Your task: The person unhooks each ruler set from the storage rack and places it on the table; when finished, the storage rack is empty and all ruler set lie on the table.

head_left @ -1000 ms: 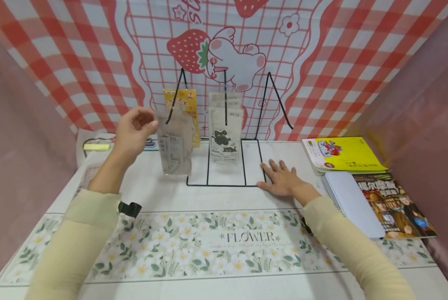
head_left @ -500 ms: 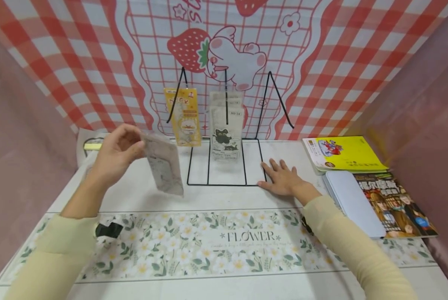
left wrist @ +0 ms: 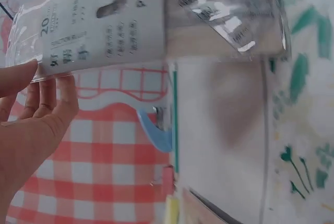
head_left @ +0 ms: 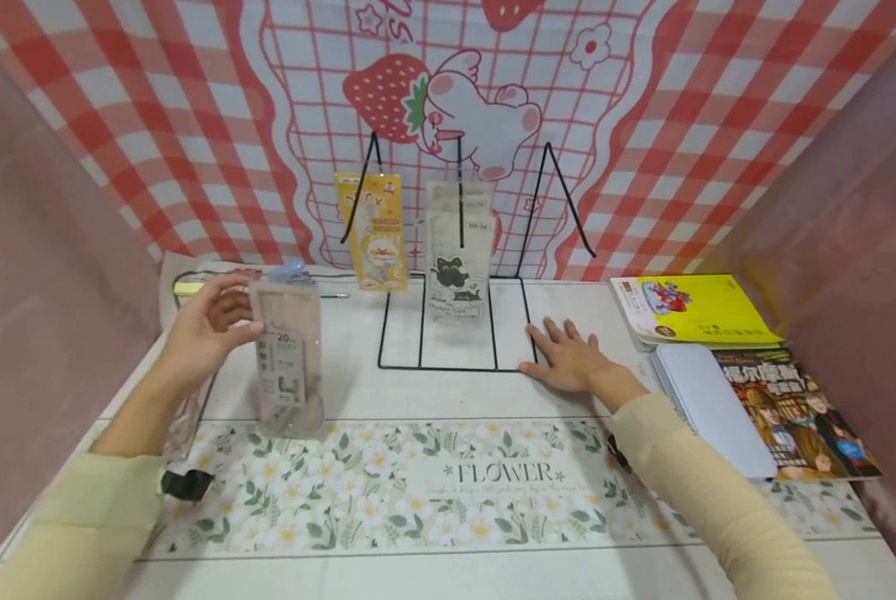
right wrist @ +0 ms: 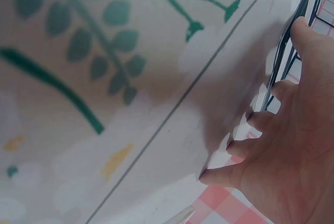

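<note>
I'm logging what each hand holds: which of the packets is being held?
The clear one marked "20", pinched by the left hand; the yellow packet and the black-cat packets hang on the wire rack.

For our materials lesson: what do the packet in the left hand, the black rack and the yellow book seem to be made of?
Packet: glossy plastic, by its see-through body and bright highlights.
Rack: probably metal wire with a smooth black finish, being thin and sharply bent.
Book: paper, by the pale edges under its yellow cover, which may be coated card.
</note>
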The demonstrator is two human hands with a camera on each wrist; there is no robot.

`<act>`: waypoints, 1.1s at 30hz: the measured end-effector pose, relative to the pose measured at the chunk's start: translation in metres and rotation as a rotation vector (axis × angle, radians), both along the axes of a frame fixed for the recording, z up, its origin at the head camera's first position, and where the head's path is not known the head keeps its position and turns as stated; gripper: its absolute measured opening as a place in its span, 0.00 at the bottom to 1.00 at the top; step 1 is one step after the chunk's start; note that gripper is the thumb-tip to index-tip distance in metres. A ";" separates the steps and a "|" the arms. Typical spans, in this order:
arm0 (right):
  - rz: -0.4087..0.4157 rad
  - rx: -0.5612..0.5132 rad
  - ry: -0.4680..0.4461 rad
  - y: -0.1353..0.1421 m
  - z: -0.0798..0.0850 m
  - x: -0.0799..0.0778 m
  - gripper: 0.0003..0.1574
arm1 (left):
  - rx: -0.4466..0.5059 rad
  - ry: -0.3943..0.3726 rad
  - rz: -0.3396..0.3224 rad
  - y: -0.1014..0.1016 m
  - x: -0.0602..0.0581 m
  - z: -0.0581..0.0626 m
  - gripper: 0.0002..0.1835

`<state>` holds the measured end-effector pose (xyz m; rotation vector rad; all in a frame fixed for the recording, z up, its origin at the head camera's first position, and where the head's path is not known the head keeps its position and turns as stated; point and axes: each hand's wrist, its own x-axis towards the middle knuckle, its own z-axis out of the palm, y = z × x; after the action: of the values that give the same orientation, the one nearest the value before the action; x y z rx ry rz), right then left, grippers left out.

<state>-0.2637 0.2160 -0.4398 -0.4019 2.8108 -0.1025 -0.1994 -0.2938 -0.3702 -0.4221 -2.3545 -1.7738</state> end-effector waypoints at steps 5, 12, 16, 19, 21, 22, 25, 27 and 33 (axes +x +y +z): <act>0.005 -0.006 0.000 0.001 0.000 0.001 0.53 | -0.051 -0.140 0.093 -0.016 -0.010 -0.012 0.33; 0.009 0.012 0.007 0.001 -0.001 0.001 0.53 | -0.239 -0.367 0.185 -0.042 -0.033 -0.031 0.37; 0.008 0.011 0.006 0.001 0.000 0.001 0.53 | -0.306 -0.398 0.185 -0.051 -0.045 -0.045 0.39; 0.014 -0.001 0.005 0.000 0.001 0.002 0.53 | -0.381 -0.396 0.211 -0.054 -0.049 -0.055 0.38; 0.020 -0.003 0.007 0.000 0.000 0.003 0.53 | -0.433 -0.395 0.238 -0.054 -0.051 -0.061 0.37; 0.024 -0.002 0.009 0.000 0.000 0.003 0.53 | -0.461 -0.398 0.254 -0.054 -0.051 -0.063 0.37; 0.024 0.002 0.013 0.000 -0.001 0.002 0.53 | -0.512 -0.425 0.289 -0.054 -0.052 -0.066 0.36; 0.023 0.007 0.017 0.001 -0.001 0.002 0.53 | -0.514 -0.468 0.309 -0.054 -0.052 -0.066 0.38; 0.011 0.010 0.009 0.002 -0.002 0.000 0.53 | -0.450 -0.531 0.330 -0.054 -0.050 -0.064 0.41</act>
<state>-0.2635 0.2178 -0.4420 -0.4165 2.8165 -0.0838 -0.2499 -0.3477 -0.4339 0.4312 -2.9628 -1.3128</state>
